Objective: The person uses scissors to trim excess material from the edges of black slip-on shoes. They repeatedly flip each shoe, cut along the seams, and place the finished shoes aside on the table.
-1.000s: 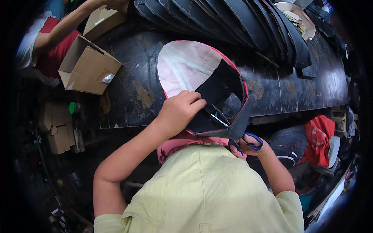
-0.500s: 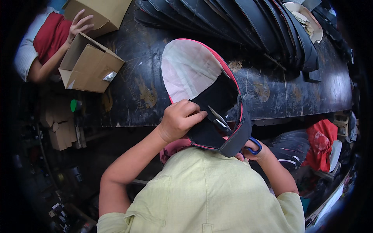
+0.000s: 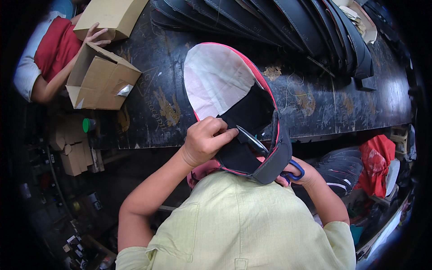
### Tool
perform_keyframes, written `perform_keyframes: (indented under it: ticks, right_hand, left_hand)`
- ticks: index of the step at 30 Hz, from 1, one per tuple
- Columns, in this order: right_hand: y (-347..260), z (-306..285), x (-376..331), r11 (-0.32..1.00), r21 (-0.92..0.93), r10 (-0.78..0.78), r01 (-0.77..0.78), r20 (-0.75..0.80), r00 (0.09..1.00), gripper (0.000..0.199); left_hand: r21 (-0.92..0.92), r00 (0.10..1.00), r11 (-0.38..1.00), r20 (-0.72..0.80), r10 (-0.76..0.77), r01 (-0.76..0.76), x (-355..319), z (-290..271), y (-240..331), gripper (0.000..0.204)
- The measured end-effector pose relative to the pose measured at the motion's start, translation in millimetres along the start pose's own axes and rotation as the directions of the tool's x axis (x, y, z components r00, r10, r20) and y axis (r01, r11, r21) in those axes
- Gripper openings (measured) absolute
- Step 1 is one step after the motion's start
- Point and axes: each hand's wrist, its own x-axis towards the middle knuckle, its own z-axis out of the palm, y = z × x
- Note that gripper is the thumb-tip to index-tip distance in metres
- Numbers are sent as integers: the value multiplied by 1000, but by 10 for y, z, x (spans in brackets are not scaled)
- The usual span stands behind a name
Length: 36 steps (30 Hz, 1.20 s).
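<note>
An oval, open bag-like piece (image 3: 220, 74) stands against my front at the table edge, with pale lining at its far end, red piping and a dark outer wall. Black cloth (image 3: 252, 105) lines its nearer inside. My left hand (image 3: 204, 140) is closed, thumb and finger pinching the black cloth within. Through the loops of blue-handled scissors (image 3: 297, 170) go the fingers of my right hand (image 3: 307, 174), outside the near right wall. The scissor blades reach into the piece, tips close to my left fingertips. The wall hides the scissors' middle.
Many dark curved panels (image 3: 252, 22) lie stacked across the back of the dark worktable (image 3: 166, 121). At the left, another person's hand (image 3: 96, 35) is by two cardboard boxes (image 3: 105, 81). A red plastic bag (image 3: 377, 157) and more dark panels (image 3: 337, 171) lie below the table's right side.
The scissor blades have shifted toward my left fingertips and look closer together. My left hand keeps its pinch. The other person's hand has lowered slightly, and the far box has moved.
</note>
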Motion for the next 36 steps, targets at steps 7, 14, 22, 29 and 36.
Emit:
perform_keyframes:
  ticks: [7,14,22,29,36]
  right_hand:
    - [-175,-120,14,963,181,165,-200,189,968,43]
    - [-152,-90,75,922,373,-11,-104,294,956,37]
    - [-294,116,55,923,374,35,-87,145,989,38]
    - [-342,136,12,971,235,29,-34,28,999,43]
    - [-647,-151,-180,987,-152,-45,55,64,997,47]
  left_hand:
    - [14,1000,1000,7,1,-1,-13,6,-1,23]
    - [-36,999,999,27,24,-23,-44,14,-23,28]
    - [-11,999,999,-19,32,-32,-23,34,-20,22]
    - [13,1000,1000,-5,-8,8,-27,14,8,22]
    - [-163,974,964,-55,-222,211,158,13,14,18]
